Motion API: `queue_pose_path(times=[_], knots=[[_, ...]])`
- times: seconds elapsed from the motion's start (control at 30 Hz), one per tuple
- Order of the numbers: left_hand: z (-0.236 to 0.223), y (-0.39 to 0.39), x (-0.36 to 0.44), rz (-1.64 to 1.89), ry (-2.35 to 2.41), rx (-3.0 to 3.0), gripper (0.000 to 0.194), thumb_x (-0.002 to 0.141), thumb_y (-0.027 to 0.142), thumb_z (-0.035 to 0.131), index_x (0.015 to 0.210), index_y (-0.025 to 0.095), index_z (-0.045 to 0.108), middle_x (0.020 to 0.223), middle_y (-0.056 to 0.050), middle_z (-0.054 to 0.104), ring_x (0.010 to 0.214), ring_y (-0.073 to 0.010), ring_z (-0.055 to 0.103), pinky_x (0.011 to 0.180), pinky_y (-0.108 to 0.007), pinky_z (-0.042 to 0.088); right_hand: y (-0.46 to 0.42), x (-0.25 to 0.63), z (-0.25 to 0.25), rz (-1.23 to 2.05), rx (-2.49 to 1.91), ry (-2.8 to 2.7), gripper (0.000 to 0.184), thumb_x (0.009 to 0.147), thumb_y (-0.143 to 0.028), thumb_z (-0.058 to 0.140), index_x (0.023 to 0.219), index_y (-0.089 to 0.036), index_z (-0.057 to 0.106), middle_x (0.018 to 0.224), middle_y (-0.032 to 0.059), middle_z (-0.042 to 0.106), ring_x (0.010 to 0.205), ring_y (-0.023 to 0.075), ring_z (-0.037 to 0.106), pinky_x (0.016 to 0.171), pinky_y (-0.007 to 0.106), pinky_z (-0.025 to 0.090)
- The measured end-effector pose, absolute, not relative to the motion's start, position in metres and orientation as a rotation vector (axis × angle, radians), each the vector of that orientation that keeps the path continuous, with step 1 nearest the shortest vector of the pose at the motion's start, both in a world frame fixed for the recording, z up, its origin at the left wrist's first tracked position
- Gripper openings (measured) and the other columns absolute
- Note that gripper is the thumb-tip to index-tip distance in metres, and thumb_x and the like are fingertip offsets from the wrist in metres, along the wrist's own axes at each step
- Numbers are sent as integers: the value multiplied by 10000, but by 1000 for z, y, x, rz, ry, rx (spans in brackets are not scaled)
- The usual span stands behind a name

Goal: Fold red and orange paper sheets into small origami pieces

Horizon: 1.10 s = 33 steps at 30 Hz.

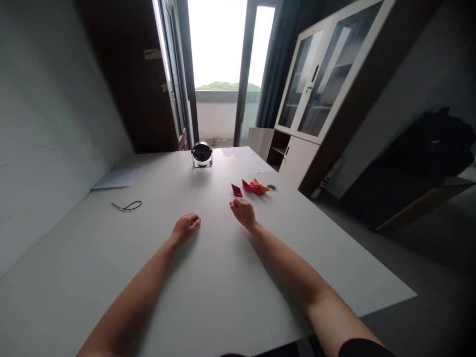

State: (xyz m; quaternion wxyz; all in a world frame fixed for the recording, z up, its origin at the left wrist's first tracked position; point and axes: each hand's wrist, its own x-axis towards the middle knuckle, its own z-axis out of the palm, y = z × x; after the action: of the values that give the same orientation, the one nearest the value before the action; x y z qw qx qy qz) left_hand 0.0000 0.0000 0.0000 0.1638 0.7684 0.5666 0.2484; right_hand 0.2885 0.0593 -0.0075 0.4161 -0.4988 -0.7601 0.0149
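A small red folded-paper boat (236, 190) stands just beyond the curled fingers of my right hand (242, 211). That hand is closed at the boat's near edge, and its fingers hide the boat's lower part. To the right of it, several red and orange folded-paper boats (256, 187) sit bunched together. My left hand (186, 226) rests on the white table (215, 277), left of the right hand. Its fingers are curled in, with nothing visible in them.
A roll of tape (272, 188) lies beside the bunched boats. A round black device on a metal stand (202, 153) is at the far end. To the left lie a black cable tie (127, 206) and papers (118, 176); more white sheets (248, 161) lie far right.
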Motion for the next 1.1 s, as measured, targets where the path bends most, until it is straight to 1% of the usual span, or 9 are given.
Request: queue_pose_path(times=[0.1,0.17,0.33,0.47,0.6,0.73,0.87,0.97,1.1], knots=[[0,0,2,725,1603,2210,277,904,362,464,817,215,682,838,-39,674,753,-182,584,679,-274,387,72,306,-11,-13,-1340,-1727,136,919,-269,497,843,-205,590,820,43,587,806,201,526,743,286,406],[-1,-1,3,746,1593,2211,274,904,360,467,809,216,681,832,-37,671,748,-179,583,675,-274,386,80,311,-18,-9,-1384,-1687,114,899,-257,512,904,-201,611,867,60,591,859,225,533,797,323,435],[-3,0,2,771,1570,2208,249,901,344,485,817,220,684,828,-30,671,747,-178,580,671,-277,377,101,304,-30,-42,-1464,-1712,236,870,-260,550,1083,-193,627,1069,109,582,1018,276,510,907,396,444],[-4,1,1,776,1585,2205,242,902,329,493,814,220,690,823,-29,671,745,-180,580,676,-277,375,122,299,-29,-102,-1576,-1717,240,862,-233,552,1082,-184,634,1136,133,565,1053,287,493,923,412,429],[-6,2,1,787,1569,2206,227,905,319,503,810,219,683,820,-28,667,730,-175,578,661,-270,378,132,303,-26,-83,-1670,-1683,149,845,-186,542,946,-184,652,1047,129,587,969,265,516,839,370,441],[-7,2,2,823,1553,2206,207,908,307,515,809,222,676,805,-24,658,709,-171,577,653,-271,391,117,300,-27,-24,-1507,-1718,137,848,-145,509,861,-191,637,905,81,605,872,225,543,803,334,447],[-5,0,6,994,1564,2179,175,920,288,516,895,225,678,862,-27,656,704,-162,589,688,-279,439,83,272,-27,85,-1187,-1861,160,886,-142,492,878,-199,642,890,60,624,837,207,565,782,325,461],[-1,-3,10,1179,1589,2201,168,921,281,538,1014,228,668,941,-42,643,785,-173,614,763,-300,480,60,248,-22,175,-996,-1997,164,922,-146,509,906,-220,655,905,53,633,852,195,579,801,314,468],[2,-6,15,1173,1676,2338,104,902,275,593,960,231,667,960,-55,621,896,-208,608,835,-336,489,46,237,-12,243,-869,-2112,163,945,-148,522,912,-230,658,899,44,638,852,186,585,785,297,467]])
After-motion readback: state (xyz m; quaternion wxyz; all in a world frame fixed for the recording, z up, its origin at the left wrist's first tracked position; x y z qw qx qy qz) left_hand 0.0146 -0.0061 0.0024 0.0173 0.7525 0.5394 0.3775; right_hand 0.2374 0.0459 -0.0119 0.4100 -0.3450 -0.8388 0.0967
